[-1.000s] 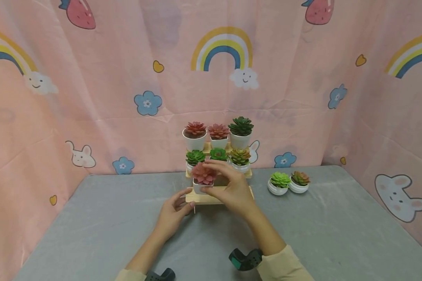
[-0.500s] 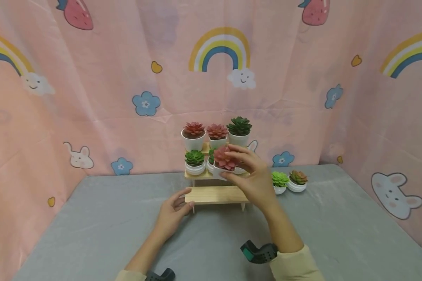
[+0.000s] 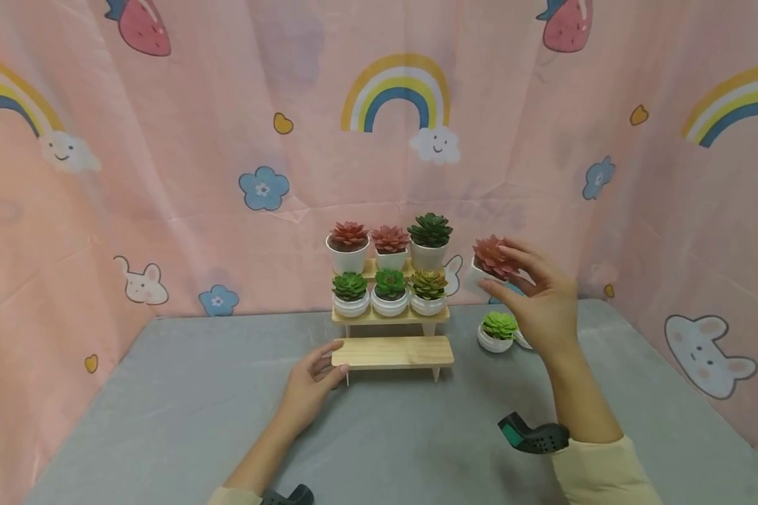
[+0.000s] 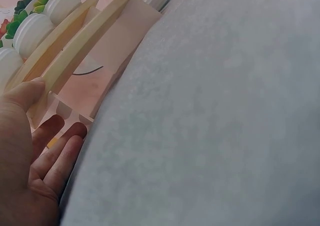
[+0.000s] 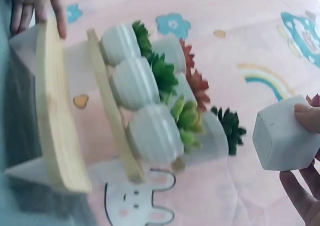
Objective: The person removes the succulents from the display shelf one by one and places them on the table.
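My right hand (image 3: 537,301) pinches a pink succulent in a square white pot (image 3: 488,262), raised above the table to the right of the wooden plant stand (image 3: 393,352). In the right wrist view the white pot (image 5: 285,136) is tilted, with thumb and fingers on its sides. My left hand (image 3: 312,386) grips the left end of the stand's bare lowest board, thumb at the front edge. In the left wrist view the left hand's thumb (image 4: 30,91) lies against the board, its other fingers below. Three potted succulents (image 3: 389,301) fill the middle board; three more (image 3: 390,251) stand on the top one.
A bright green succulent (image 3: 497,331) in a round white pot stands on the grey-covered table (image 3: 227,421) to the right. Another white pot (image 3: 523,341) beside it is mostly hidden by my right hand. A pink printed curtain (image 3: 215,140) hangs behind.
My right hand has lifted the pink succulent off the lowest board and carried it up and to the right, past the stand. The left hand stays at the board's left end.
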`<state>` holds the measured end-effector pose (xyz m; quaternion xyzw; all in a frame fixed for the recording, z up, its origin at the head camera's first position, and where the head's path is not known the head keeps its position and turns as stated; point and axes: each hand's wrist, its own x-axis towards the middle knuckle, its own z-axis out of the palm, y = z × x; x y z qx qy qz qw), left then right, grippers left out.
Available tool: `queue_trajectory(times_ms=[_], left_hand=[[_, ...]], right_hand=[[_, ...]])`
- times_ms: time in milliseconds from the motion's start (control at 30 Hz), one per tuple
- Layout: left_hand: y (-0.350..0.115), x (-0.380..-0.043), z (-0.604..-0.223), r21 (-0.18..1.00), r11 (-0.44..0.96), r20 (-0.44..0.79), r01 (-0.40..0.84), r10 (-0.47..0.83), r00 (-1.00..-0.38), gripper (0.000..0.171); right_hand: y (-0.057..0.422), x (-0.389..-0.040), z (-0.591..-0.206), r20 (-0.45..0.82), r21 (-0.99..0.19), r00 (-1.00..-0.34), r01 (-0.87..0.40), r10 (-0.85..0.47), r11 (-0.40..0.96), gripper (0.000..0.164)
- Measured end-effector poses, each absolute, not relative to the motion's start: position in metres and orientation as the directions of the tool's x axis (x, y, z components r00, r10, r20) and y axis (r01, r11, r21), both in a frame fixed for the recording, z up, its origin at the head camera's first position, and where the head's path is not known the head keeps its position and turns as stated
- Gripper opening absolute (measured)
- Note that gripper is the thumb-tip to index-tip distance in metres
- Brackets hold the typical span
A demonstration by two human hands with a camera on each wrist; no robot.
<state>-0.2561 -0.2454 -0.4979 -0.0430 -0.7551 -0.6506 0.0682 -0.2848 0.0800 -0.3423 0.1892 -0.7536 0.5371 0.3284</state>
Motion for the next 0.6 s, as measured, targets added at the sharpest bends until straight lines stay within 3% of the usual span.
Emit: queue_trajectory(times_ms=[200, 600], left_hand=[[-0.245, -0.256, -0.495, 0.974, 0.161, 0.164, 0.159, -0.014, -0.986, 0.048], [-0.246, -0.256, -0.501, 0.969, 0.203, 0.149, 0.142, -0.022, -0.989, 0.051]], right_hand=[[0.111, -0.288, -0.356, 0.676, -0.723, -0.712, -0.593, 0.190, 0.354, 0.049], [0.148, -0.304, -0.379, 0.668, -0.734, -0.675, -0.528, 0.314, 0.427, 0.040]])
